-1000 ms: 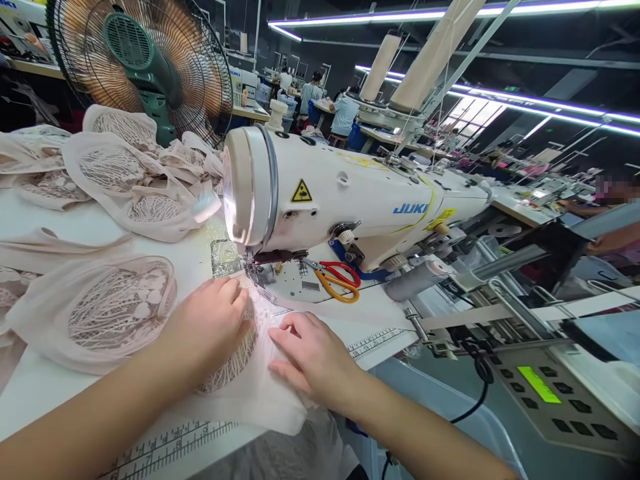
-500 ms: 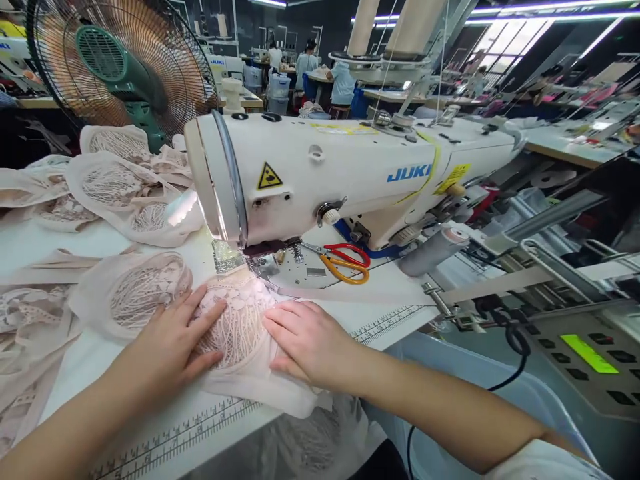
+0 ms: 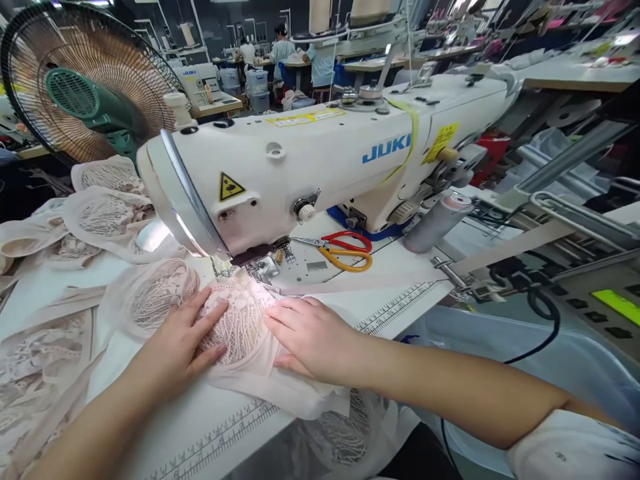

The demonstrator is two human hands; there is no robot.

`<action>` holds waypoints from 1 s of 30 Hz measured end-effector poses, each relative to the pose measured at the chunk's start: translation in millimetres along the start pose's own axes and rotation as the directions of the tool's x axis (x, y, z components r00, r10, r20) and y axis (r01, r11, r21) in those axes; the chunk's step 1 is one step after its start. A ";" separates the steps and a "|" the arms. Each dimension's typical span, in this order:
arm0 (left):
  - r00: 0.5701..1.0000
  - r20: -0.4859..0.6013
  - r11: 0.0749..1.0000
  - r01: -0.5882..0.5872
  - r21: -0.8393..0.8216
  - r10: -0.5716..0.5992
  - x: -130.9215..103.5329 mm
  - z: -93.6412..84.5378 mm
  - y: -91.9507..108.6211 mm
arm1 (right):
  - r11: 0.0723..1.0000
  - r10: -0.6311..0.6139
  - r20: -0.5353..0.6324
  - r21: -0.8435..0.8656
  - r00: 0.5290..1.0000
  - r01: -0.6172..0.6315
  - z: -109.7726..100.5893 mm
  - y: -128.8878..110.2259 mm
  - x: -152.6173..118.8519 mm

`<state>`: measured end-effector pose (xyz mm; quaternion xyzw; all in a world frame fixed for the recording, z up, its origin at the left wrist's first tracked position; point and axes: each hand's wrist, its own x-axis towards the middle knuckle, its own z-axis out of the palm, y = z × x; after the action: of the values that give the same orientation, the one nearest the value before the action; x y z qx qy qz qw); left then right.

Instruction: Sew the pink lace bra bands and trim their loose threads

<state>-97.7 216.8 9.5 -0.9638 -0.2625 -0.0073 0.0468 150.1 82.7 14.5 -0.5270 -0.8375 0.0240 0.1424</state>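
Note:
A pale pink lace bra [image 3: 237, 330] lies on the white sewing table with its upper edge under the needle area of a JUKI sewing machine [image 3: 320, 160]. My left hand [image 3: 187, 337] rests flat on the near cup's left side, fingers spread. On the cup's right edge, my right hand [image 3: 310, 337] has its fingers together and the thumb tucked below, pinching the fabric. The bra's other cup [image 3: 163, 297] lies to the left. A pale elastic band [image 3: 360, 283] runs from the right toward the needle area. The needle itself is hidden.
Scissors [image 3: 345, 252] with red and orange handles lie behind my right hand. More lace bras [image 3: 100, 213] are heaped at the left, before a large fan [image 3: 90, 87]. A grey thread cone [image 3: 437, 223] stands right. Below the table edge sits a clear plastic bin [image 3: 480, 340].
The camera view has turned, so the machine head appears further left and more tilted. Both hands keep nearly the same place on the bra.

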 end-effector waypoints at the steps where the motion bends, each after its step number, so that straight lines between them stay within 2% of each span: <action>1: 1.000 -0.002 1.000 -0.011 -0.005 0.011 2.0 0.1 -3.8 | 1.000 0.006 -0.003 0.002 1.000 -0.006 0.0 -0.4 1.8; 6: 0.999 0.028 0.999 -0.042 -0.032 0.043 11.9 -2.8 -19.7 | 0.999 0.037 -0.005 -0.017 0.999 -0.037 0.9 -2.0 9.6; 12: 0.994 0.100 0.999 -0.029 -0.044 0.033 25.9 -9.6 -28.5 | 0.996 0.066 -0.038 -0.062 0.997 -0.068 1.9 -3.4 18.3; 16: 0.990 0.139 1.000 -0.006 -0.019 0.008 40.3 -11.6 -36.3 | 0.990 0.102 -0.003 -0.099 0.995 -0.102 -0.2 -5.1 27.8; 18: 0.993 0.121 1.000 -0.001 0.031 -0.002 43.8 -15.8 -33.9 | 0.987 0.116 0.029 -0.112 0.993 -0.112 -2.2 -5.2 32.2; 20: 0.998 0.046 0.990 0.036 0.135 -0.043 40.4 -23.3 -21.3 | 0.987 0.116 0.059 -0.115 0.991 -0.109 -3.8 -4.3 35.0; 23: 0.978 -0.085 0.930 0.206 0.304 -0.189 21.8 -34.8 15.4 | 0.990 0.090 0.061 -0.112 0.994 -0.082 -4.8 -1.4 34.9; 24: 0.975 -0.063 0.923 0.223 0.314 -0.214 14.0 -36.9 29.1 | 0.992 0.074 0.053 -0.111 0.996 -0.067 -5.1 -0.3 33.9; 27: 0.965 0.139 0.949 0.179 0.261 -0.221 -4.5 -36.1 59.6 | 0.994 0.039 0.059 -0.109 0.998 -0.032 -7.0 2.3 30.2; 30: 0.936 0.244 0.950 0.195 0.242 -0.254 -10.1 -30.9 64.4 | 0.994 0.039 0.098 -0.101 0.994 -0.029 -9.4 3.2 27.9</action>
<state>-73.4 153.6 34.3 -0.9083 -0.3747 0.1480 0.1127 144.1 107.9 28.9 -0.5457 -0.8346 0.0111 0.0737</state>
